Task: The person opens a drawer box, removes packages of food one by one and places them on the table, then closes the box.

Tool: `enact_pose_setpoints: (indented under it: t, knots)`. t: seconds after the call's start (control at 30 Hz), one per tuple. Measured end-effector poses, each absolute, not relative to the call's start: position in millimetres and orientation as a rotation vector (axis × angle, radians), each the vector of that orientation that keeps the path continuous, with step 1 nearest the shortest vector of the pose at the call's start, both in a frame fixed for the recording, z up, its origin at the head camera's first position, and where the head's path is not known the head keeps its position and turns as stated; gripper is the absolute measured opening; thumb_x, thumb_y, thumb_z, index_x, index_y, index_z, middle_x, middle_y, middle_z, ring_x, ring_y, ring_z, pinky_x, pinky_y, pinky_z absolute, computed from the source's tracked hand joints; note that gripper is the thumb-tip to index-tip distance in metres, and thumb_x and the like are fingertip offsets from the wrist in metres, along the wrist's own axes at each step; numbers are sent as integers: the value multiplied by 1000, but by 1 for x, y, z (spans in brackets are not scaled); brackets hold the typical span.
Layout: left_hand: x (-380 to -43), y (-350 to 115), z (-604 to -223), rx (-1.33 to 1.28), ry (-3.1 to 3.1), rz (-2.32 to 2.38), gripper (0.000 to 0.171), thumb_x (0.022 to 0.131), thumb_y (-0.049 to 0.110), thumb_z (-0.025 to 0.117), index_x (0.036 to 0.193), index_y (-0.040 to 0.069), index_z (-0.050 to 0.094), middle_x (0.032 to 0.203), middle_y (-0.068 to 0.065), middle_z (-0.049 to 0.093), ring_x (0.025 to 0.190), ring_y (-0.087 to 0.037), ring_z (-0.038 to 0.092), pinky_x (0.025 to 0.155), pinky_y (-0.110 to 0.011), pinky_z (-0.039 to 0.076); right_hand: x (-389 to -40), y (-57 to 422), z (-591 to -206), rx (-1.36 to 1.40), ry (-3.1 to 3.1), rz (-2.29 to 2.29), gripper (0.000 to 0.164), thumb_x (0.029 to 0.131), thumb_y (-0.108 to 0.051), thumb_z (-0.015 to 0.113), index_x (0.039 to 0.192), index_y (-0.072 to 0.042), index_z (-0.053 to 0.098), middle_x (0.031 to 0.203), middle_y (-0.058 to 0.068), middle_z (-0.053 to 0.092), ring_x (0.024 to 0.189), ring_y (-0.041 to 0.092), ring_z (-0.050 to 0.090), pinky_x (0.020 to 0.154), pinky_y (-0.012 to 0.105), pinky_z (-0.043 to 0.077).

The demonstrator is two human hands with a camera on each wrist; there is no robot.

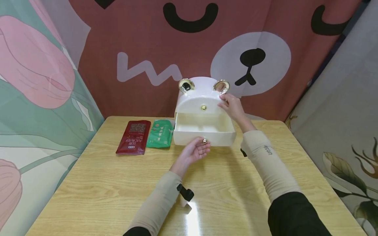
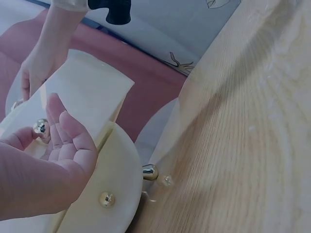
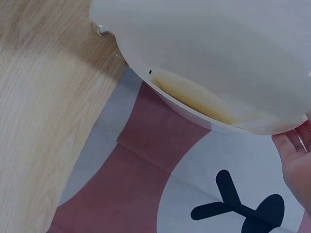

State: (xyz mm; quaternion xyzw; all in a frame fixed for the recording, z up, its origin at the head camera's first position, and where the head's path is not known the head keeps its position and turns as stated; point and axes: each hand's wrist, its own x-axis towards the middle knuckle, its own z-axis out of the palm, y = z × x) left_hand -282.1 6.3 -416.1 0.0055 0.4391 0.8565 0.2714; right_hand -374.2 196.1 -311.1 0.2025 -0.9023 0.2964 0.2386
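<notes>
One left hand (image 1: 192, 152), fingers (image 2: 77, 133) pinching a gold knob (image 1: 205, 141), right hand (image 1: 235, 108), fingers curled at a white box's (image 1: 196, 88) edge

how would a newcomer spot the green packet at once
On the wooden table, find the white box with its drawer open. Between it and the dark red packet on the left lies the green packet, set apart by its colour.
</notes>
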Motion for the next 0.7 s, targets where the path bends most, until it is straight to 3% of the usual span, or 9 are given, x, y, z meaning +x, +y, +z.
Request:
enact_pose_setpoints:
  t: [0.7]
  knots:
    - [-309,15,-413,-77,1211,2370,24,91,24,47,82,5,60,75,-5,64,64,-14,60,60,-23,45,-372,195,-313,576,-2429,813,31,80,-8,66,105,8,57,104,22,57,94,33,54,83,40,43]
